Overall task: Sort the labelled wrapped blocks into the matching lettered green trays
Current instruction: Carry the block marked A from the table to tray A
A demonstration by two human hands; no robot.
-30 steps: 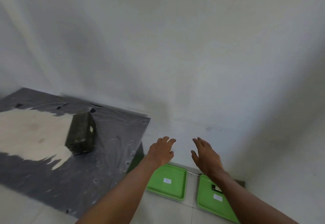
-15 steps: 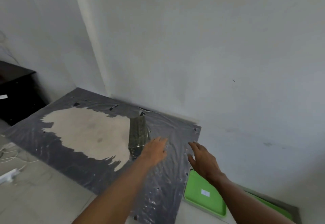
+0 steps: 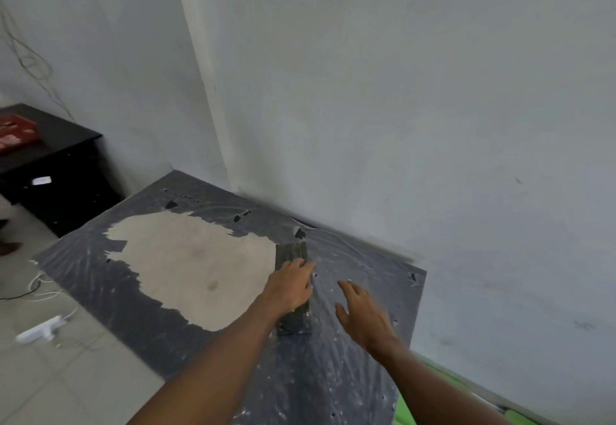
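Note:
A dark wrapped block (image 3: 292,251) lies lengthwise on a grey plastic sheet (image 3: 346,378) on the floor, close to the wall. My left hand (image 3: 290,286) rests on the block's middle, with its fingers curled over the right edge. A little to the right of the block, my right hand (image 3: 363,314) hovers above the sheet with fingers spread and nothing in it. I cannot see the block's label. Only a sliver of one green tray (image 3: 404,412) shows at the bottom right, beside the sheet's edge.
The white wall runs right behind the sheet. A black cabinet (image 3: 56,178) with a red box (image 3: 13,133) on top stands at the far left. A white power strip (image 3: 40,329) and cables lie on the tiled floor at the left.
The view has swung left, away from the green trays. Both hands have moved over the sheet, and my left hand has come down on the block.

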